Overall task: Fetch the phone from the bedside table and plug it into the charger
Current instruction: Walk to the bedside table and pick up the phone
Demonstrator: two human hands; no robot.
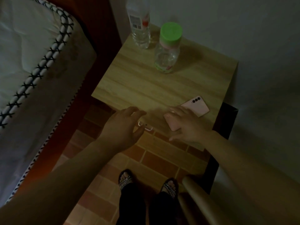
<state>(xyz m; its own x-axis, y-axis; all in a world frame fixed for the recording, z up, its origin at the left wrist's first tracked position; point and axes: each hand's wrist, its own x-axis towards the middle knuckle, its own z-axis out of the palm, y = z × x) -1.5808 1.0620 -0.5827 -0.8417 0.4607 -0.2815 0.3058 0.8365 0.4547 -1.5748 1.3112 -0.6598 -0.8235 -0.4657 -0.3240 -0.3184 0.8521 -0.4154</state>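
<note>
A pink phone point(197, 107) lies face down at the front right of the wooden bedside table point(146, 82), its three camera lenses pointing away from me. My right hand point(188, 127) rests flat on the phone's near half with the fingers spread. The thumb sticks out towards me, clear of the phone. The white end of a charger cable point(146, 126) sits at the table's front edge, between the thumb and curled fingers of my left hand point(123, 129). Whether that hand grips the cable is not clear in the dim light.
A clear bottle with a green cap point(168, 49) and a clear water bottle point(140, 25) stand at the back of the table. A bed with a white mattress point(29, 62) is close on the left. A grey wall is on the right. My sandalled feet stand on the brick-pattern floor point(151, 159).
</note>
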